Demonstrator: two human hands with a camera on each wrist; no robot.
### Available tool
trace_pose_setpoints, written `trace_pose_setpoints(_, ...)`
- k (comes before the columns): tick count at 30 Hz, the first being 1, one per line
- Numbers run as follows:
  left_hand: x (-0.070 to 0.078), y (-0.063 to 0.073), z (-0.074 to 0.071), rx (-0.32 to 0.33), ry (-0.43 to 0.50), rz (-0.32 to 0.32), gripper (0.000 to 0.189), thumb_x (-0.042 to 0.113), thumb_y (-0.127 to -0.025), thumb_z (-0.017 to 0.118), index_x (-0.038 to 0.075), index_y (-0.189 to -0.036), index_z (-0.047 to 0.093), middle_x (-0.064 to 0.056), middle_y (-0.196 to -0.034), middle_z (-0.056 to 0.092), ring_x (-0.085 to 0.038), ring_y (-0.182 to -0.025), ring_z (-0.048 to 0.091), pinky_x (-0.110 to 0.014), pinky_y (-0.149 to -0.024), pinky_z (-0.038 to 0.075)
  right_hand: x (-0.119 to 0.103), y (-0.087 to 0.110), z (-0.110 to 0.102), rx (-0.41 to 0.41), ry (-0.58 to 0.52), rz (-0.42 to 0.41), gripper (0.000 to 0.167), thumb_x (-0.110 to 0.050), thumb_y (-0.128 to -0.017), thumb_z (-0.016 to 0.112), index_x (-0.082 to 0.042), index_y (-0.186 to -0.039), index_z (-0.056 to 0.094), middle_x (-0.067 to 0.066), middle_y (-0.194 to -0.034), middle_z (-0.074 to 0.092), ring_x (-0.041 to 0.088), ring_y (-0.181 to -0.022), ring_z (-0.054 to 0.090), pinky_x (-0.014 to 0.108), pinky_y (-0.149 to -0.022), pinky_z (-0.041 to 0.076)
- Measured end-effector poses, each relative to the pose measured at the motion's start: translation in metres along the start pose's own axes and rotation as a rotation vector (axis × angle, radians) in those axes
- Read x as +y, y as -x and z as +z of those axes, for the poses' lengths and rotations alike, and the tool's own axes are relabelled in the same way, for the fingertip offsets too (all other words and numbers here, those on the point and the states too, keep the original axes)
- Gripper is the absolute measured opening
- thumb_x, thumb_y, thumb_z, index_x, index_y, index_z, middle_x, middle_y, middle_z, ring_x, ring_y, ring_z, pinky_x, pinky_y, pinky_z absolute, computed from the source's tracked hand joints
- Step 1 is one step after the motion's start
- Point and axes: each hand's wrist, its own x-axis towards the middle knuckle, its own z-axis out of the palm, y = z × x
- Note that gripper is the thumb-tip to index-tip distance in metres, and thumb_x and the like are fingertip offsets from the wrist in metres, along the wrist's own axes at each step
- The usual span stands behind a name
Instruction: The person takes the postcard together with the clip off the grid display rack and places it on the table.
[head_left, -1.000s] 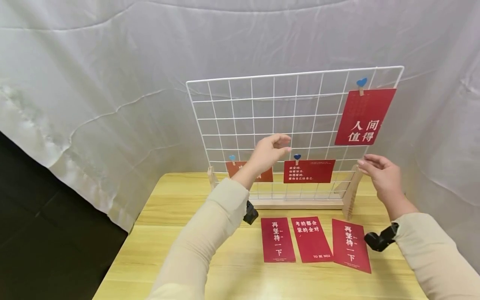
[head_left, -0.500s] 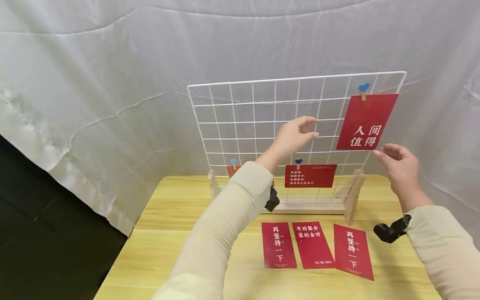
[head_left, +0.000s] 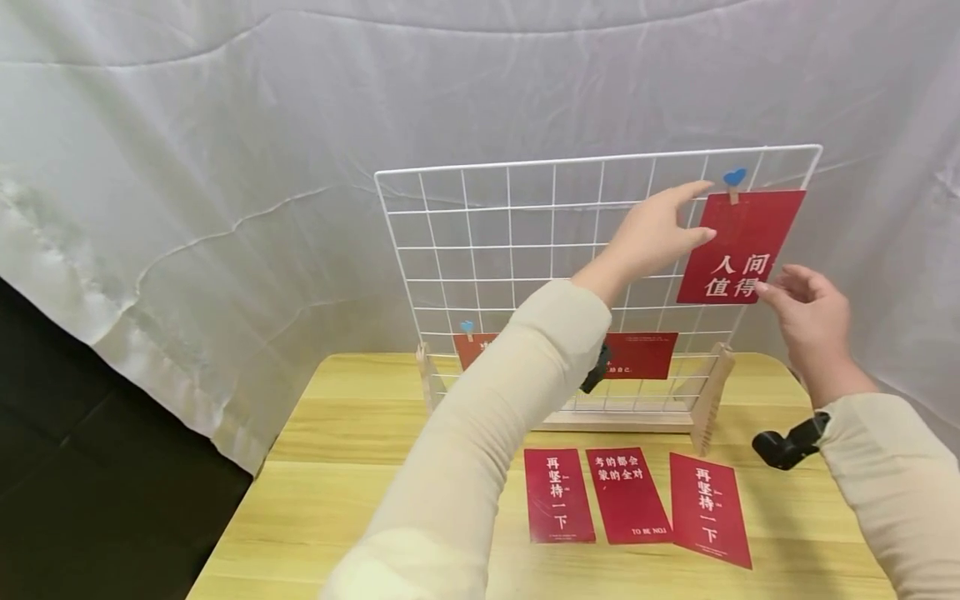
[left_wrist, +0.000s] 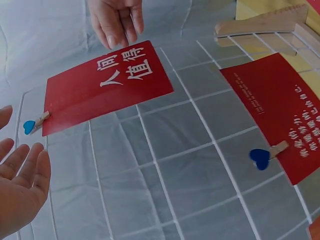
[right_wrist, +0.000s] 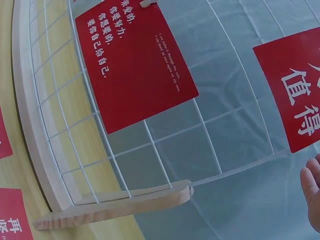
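A red card with white characters hangs at the upper right of a white wire grid, held by a small wooden clothespin with a blue heart. My left hand is beside the card's upper left edge, thumb and fingers spread apart close to the clothespin. In the left wrist view, nothing sits between those fingers. By the card's lower right corner is my right hand, its thumb tip overlapping the edge in the head view. The right wrist view catches only a few loosely bent fingers beneath the card.
Lower on the grid, another red card and an orange-red card hang from heart clothespins, partly behind my left arm. Three red cards, left, middle and right, lie on the wooden table before the grid's wooden base.
My left hand has moved right and up across the grid to the upper right card's clothespin. My right hand has risen to that card's lower right corner. The cards stay in place.
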Motion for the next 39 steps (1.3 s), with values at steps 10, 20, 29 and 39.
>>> trace_pose_setpoints(10,0.02,-0.019,-0.002,0.009,-0.076,-0.048,0.057,0.028,-0.081,0.059,0.032,-0.132,0.033,0.021,-0.124,0.039,0.005,-0.102,0.041,-0.01,-0.083,0.033,-0.016,-0.002,0.005,-0.016,-0.061,-0.012,0.055,-0.031,-0.078,0.06,-0.013,-0.127,0.043,-0.007,-0.106,0.047,0.002,-0.093,0.042,0.01,-0.074,0.039)
trace_pose_setpoints(20,0.028,-0.03,0.005,-0.004,-0.115,-0.105,0.055,0.032,-0.083,0.056,0.036,-0.132,0.03,0.02,-0.115,0.046,0.005,-0.093,0.043,-0.01,-0.079,0.034,-0.024,0.0,-0.001,0.001,-0.269,0.022,0.03,-0.029,-0.072,0.066,-0.019,-0.099,0.055,-0.009,-0.091,0.049,0.0,-0.08,0.047,0.007,-0.064,0.039)
trace_pose_setpoints(29,0.033,-0.037,0.004,0.015,-0.236,-0.116,0.046,0.031,-0.086,0.051,0.035,-0.129,0.037,0.021,-0.114,0.048,0.007,-0.099,0.042,-0.007,-0.082,0.031,-0.026,-0.004,-0.002,-0.028,-0.549,0.0,0.017,-0.011,-0.07,0.069,-0.009,-0.083,0.057,-0.004,-0.072,0.057,0.003,-0.062,0.057,0.012,-0.056,0.046)
trace_pose_setpoints(39,0.034,-0.036,0.008,0.139,-0.248,-0.147,0.019,0.031,-0.085,0.052,0.034,-0.104,0.058,0.018,-0.087,0.055,0.003,-0.08,0.047,-0.011,-0.071,0.036,-0.029,-0.003,-0.002,-0.042,-0.63,-0.031,0.012,-0.002,-0.07,0.067,-0.007,-0.079,0.06,-0.001,-0.067,0.059,0.007,-0.059,0.059,0.016,-0.054,0.048)
